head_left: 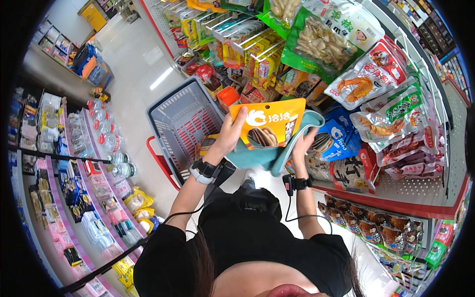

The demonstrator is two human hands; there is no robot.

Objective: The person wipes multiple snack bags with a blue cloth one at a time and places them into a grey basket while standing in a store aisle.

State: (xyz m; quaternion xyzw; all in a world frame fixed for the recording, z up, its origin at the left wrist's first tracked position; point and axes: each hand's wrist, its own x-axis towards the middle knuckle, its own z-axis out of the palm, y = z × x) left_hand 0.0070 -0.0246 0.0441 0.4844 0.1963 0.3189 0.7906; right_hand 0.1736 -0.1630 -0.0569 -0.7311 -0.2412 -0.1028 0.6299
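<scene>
My left hand [228, 133] is closed on the left edge of a yellow bag of sunflower seeds [284, 116], its printed front facing up. Beneath and beside the bag hangs a teal cloth [260, 157], gripped at its right end by my right hand [303, 144]. Some of the right fingers are hidden behind the cloth. Just right of that hand, a blue bag of seeds [341, 131] hangs among the rack's snacks. To the left of the yellow bag is a grey plastic shopping basket [170, 94] with a small package [205, 143] inside.
Snack bags, including a large green-edged one [321, 47], crowd the hanging rack ahead and right. Brown packaged snacks [371, 222] fill a low shelf at right. Left stand shelves of packaged goods [94, 198] and several water bottles [106, 128]. A red basket handle [161, 163] juts leftward.
</scene>
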